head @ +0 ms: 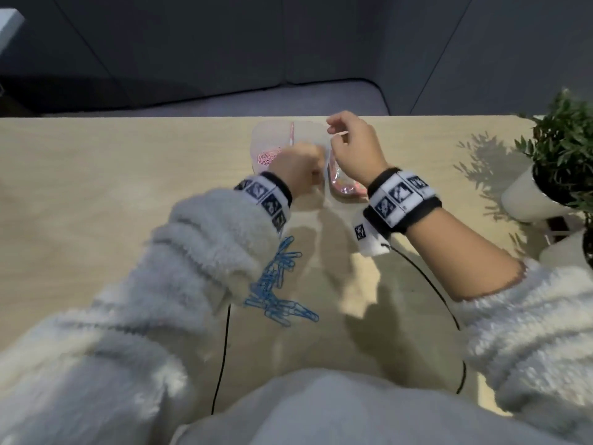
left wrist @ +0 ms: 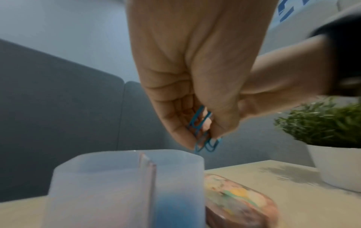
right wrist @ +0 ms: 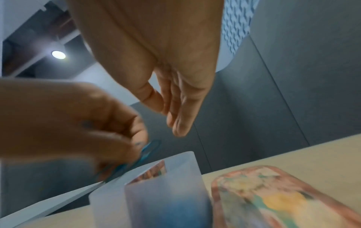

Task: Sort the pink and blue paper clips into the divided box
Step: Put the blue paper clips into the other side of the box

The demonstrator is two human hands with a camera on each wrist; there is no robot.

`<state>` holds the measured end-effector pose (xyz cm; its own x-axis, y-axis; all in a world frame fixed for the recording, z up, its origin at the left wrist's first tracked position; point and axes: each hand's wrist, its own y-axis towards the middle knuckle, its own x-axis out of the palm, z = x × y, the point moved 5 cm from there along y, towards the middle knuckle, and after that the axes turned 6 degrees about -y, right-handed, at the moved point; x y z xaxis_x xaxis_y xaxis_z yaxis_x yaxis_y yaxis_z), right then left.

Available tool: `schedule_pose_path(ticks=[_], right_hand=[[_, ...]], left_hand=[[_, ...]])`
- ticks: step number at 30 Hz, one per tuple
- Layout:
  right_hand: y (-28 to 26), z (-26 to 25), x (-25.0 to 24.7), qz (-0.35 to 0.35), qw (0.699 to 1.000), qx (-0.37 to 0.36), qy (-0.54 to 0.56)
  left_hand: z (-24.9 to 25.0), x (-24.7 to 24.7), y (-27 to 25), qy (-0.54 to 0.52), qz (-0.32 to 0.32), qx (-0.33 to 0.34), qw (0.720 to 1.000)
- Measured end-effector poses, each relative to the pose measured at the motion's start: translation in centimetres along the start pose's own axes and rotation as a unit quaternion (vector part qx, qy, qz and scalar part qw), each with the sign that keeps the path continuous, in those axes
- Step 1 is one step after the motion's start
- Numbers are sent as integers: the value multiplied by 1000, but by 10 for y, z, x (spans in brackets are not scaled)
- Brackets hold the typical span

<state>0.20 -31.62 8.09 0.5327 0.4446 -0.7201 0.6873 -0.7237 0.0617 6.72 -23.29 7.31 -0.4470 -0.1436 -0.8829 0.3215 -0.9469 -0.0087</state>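
Grey upholstered panels stand behind a pale wooden table (head: 96,175). At the middle of its far edge stands the divided box (left wrist: 117,185), translucent, with an upright partition across it; its left compartment holds pink paper clips (head: 268,155), and a blue mass shows through the wall of the right compartment, probably clips, though the wrist views are blurred. The left hand (head: 296,170) hovers over the box, fingers and thumb drawn together, pinching a few blue paper clips (left wrist: 203,134) whose lower ends hang just above the rim on the right-compartment side. The right hand (head: 354,147) is raised just beside the left, over the box's right side; its fingers are loosely extended, and it holds nothing. A heap of loose blue clips (head: 276,284) lies nearer the table's near edge, left of centre, partly under the left fleece sleeve (head: 205,252). A flat, pink-rimmed patterned case (right wrist: 273,199) lies touching or just beside the box's right wall. A potted plant (head: 552,168) in a white pot stands at the right edge.
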Motion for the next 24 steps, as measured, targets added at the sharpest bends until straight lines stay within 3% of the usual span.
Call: schedule_pose_path(ticks=[2,5,8,11,15,16,20,24], right_hand=[[-27,6,-11,46,998,-46,-12],[-69,20,-14,-8,994,-87,-60],[-99,43,-4,-71,993,-78,-61],[-111,62,10,-96,993,-39,-51],[-115,73,39,-171,981,-15,-86],[-114,73,46,-188,978,-13,-93],[-106,62,69,-238,960,-40,-141],[-95,37,98,-275,934,-82,-212]], left_hand=[[-4,-9,27,5,17,-35,999],[-15,-6,53,35,-13,-83,996],[-22,10,58,58,-56,-86,993],[-30,11,51,3,-32,-100,994],[-37,-10,7,-73,105,-58,990],[-39,-11,-11,-68,114,-47,990],[-76,14,-84,-17,29,-107,994],[-119,40,-138,14,-40,-199,979]])
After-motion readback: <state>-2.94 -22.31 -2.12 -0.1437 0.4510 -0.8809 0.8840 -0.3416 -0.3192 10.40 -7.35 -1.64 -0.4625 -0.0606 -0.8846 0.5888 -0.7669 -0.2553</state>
